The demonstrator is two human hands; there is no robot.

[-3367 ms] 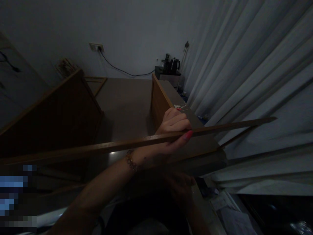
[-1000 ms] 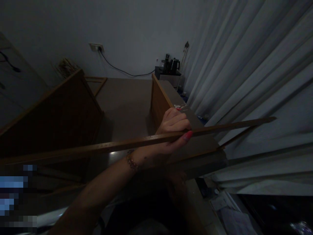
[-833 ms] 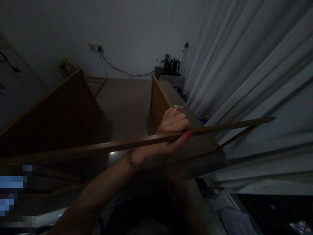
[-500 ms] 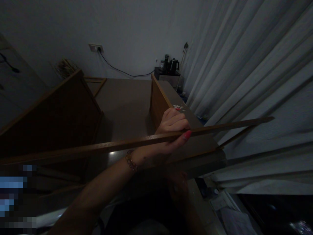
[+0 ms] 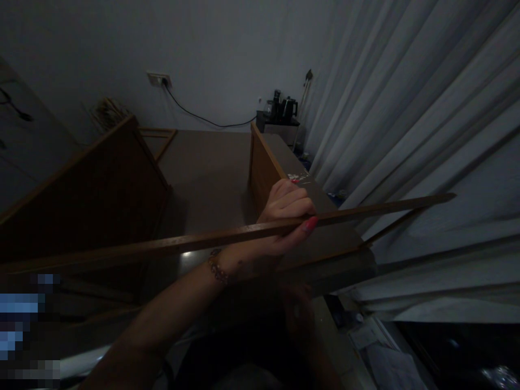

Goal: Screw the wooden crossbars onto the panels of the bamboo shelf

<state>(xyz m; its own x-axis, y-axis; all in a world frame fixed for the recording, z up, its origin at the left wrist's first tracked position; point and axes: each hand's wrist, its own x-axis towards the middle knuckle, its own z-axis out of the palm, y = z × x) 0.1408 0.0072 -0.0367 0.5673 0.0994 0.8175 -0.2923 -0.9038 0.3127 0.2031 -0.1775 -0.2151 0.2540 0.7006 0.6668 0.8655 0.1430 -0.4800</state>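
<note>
Through the head camera I see the person's left hand (image 5: 286, 208) grasping a long wooden bar (image 5: 211, 238), its fingers curled on the far side and the thumb, its nail red, lying along the near edge with the tip over the wood. The bar crosses the whole view in front of the body, rising gently from the left edge to the curtain at right. A beaded bracelet (image 5: 217, 268) circles the left wrist. The right hand (image 5: 299, 309) hangs lower, deep in shadow below the bar — I cannot tell whether it is closed or holding something.

Beyond the bar I make out a flat grey-brown surface (image 5: 207, 168), with a dark wooden panel (image 5: 85, 200) on its left and a lighter wooden partition (image 5: 266, 162) on its right. White flecks (image 5: 298, 177) lie just past the left hand. Farther back, a black kettle (image 5: 289, 108) stands on a low cabinet (image 5: 280, 130), and a black cord (image 5: 203, 117) runs along the pale wall (image 5: 223, 49) to an outlet (image 5: 158, 79). A pleated curtain (image 5: 390, 108) fills the right side — papers (image 5: 392, 365) lie below it.
</note>
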